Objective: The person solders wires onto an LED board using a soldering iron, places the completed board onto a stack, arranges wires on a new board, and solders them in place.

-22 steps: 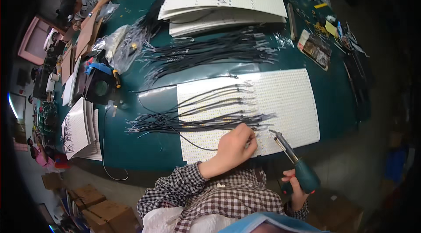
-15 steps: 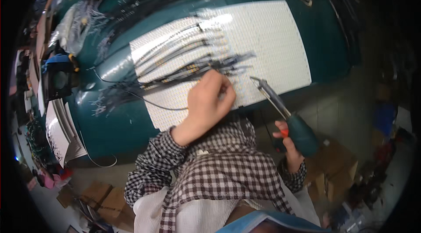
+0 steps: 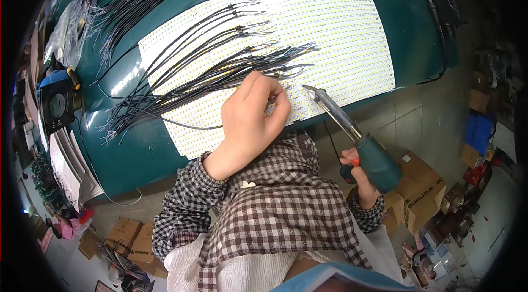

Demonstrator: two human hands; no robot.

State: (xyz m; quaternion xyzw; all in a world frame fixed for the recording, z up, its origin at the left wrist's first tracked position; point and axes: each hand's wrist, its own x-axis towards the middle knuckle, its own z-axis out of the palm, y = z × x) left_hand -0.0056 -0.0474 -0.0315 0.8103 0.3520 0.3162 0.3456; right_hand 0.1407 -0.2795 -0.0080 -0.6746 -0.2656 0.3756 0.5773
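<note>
Left of the white LED board, on the green worktop: a blue-and-black fan-like device. Well left of the board's near corner, a stack of white panels. Across the board's left half, a spread of black cables, with thin lead ends pointing toward its middle. Over the board's near edge, the left hand, curled, with a narrow gap between thumb and forefinger; cannot tell whether pinching a lead. Just right of there, above the board, the tip of a soldering iron; cannot tell whether touching. Beyond the near edge, lower right, the right hand, wrapped around the green handle. Looks like soldering leads to the board, with several cables already laid out singly farther up. Probably calls for steadying one lead against the board and meeting it with the tip.
</note>
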